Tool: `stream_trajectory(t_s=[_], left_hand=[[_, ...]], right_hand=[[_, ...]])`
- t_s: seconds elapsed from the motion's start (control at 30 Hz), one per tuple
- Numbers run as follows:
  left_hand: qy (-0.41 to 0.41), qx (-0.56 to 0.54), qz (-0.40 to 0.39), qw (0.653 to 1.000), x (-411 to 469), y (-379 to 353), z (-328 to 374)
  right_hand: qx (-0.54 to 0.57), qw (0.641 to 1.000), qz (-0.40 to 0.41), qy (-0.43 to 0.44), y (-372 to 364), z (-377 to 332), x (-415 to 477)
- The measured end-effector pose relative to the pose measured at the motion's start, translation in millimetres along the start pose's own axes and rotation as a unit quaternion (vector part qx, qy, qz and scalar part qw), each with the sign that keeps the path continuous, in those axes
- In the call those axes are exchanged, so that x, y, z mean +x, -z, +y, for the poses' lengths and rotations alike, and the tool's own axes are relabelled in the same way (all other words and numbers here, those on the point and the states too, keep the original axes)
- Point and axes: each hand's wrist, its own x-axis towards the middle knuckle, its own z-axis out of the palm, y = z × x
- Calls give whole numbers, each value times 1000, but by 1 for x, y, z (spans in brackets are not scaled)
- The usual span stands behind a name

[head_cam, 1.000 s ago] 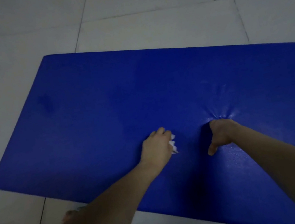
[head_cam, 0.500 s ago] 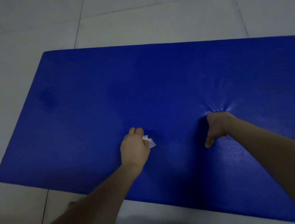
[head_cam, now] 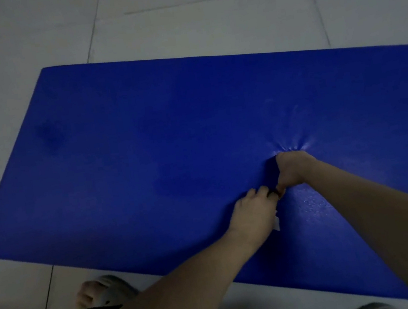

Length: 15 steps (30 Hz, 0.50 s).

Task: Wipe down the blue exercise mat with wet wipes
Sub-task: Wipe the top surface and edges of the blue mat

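Left hand (head_cam: 255, 210) grips white wet wipe (head_cam: 276, 223) on blue foam exercise mat (head_cam: 144, 149); right hand (head_cam: 290, 171), fisted, braces it. Wiping appears partway done.

Mat (head_cam: 169, 138) deep blue; wipe (head_cam: 276, 223) white; floor tiles (head_cam: 205, 23) pale grey-white.

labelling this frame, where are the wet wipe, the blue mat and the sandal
wet wipe (head_cam: 276, 223): head view, on its exposed white corner.
blue mat (head_cam: 142, 136): head view, on bare surface left of centre.
sandal (head_cam: 110, 289): head view, on the grey strap over the foot.
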Motion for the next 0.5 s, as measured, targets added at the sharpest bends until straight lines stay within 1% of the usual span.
stream_trajectory(t_s=[0.07,0.13,0.17,0.27,0.37,0.4,0.5], left_hand=[[3,5,9,1000,-8,3,-23],[38,-5,23,999,-20,13,-48],[66,-8,28,997,-27,20,-63],[158,-18,11,987,-48,40,-111],[258,-58,20,964,-68,56,-149],[284,-55,25,957,-74,60,-156],[335,2,40,941,-85,70,-170]], right_hand=[[-3,1000,-13,0,1,-1,-1],[4,1000,-23,-3,4,-1,-2],[4,1000,-26,-5,5,-1,-4],[-2,999,-29,-24,4,-4,-17],[-27,998,-26,-50,-6,-12,-42],[-29,997,-37,-57,-9,-13,-54],[-6,994,-84,-69,-29,-13,-80]])
